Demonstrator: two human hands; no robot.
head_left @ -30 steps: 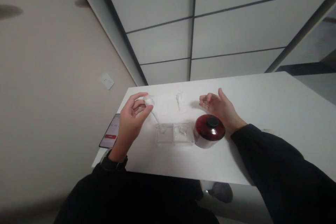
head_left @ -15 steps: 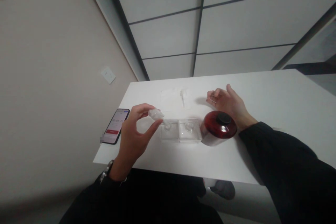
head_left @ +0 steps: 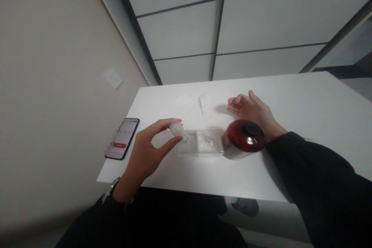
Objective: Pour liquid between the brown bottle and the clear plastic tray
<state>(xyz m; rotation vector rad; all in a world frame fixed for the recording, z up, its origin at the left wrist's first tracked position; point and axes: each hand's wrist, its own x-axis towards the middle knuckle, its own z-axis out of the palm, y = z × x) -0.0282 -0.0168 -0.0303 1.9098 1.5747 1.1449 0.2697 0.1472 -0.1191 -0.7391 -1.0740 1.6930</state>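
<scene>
A small clear dropper (head_left: pixel 176 128) is pinched at its bulb between the thumb and fingertips of the left hand (head_left: pixel 148 155), which is raised above the near left part of the white table (head_left: pixel 305 124). The dropper's thin end slants down and to the right, into or just over the left compartment of a clear two-part tray (head_left: pixel 200 143); whether it touches the tray cannot be told. Just right of the tray, touching or nearly so, lies a dark red bottle (head_left: pixel 243 140) with a black cap. Beyond the bottle the right hand (head_left: pixel 251 109) rests on the table, half open with its fingers loosely curled, gripping nothing that shows. Farther off, a white sheet (head_left: pixel 186 104) lies flat with a small white piece (head_left: pixel 202 102) beside it. A phone (head_left: pixel 122 143) with a lit screen sits at the table's left edge.
</scene>
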